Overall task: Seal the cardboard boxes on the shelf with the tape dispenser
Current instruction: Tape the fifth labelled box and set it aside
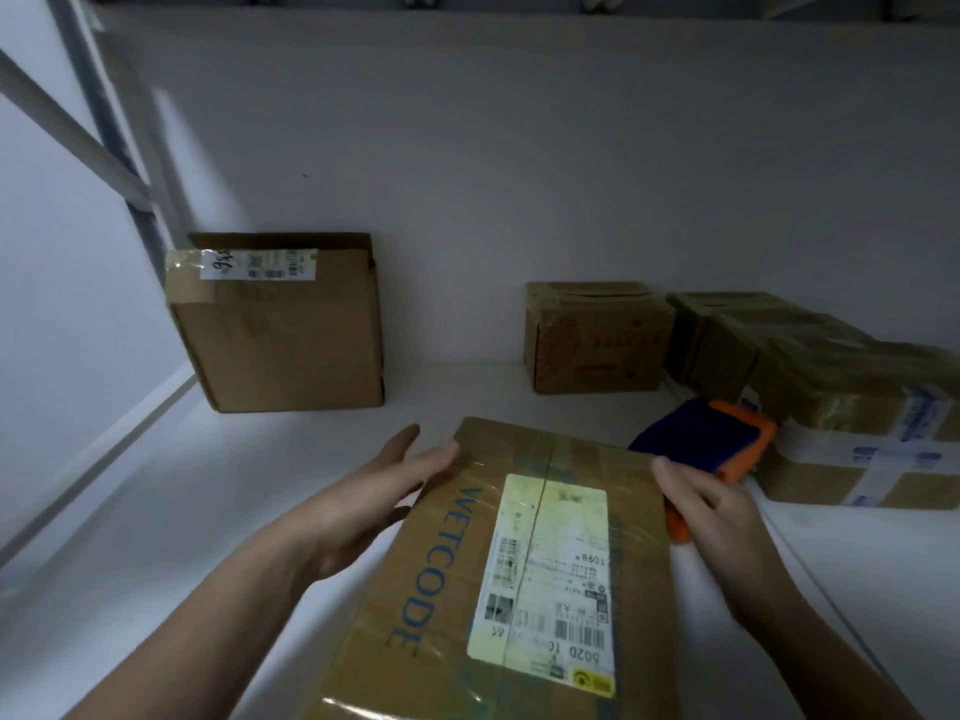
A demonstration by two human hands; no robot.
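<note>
A flat cardboard box printed WETCODE, with a white shipping label and glossy tape on its top, lies on the white shelf in front of me. My left hand presses against the box's left edge with fairly straight fingers. My right hand rests on the box's far right edge, fingers reaching onto the corner. The blue and orange tape dispenser lies on the shelf just behind my right hand, which hides part of it. Neither hand grips the dispenser.
An upright brown box stands at the back left against the wall. At the back right there is a small printed box, beside it a taped box, and nearer a larger taped box. A shelf post rises at the left.
</note>
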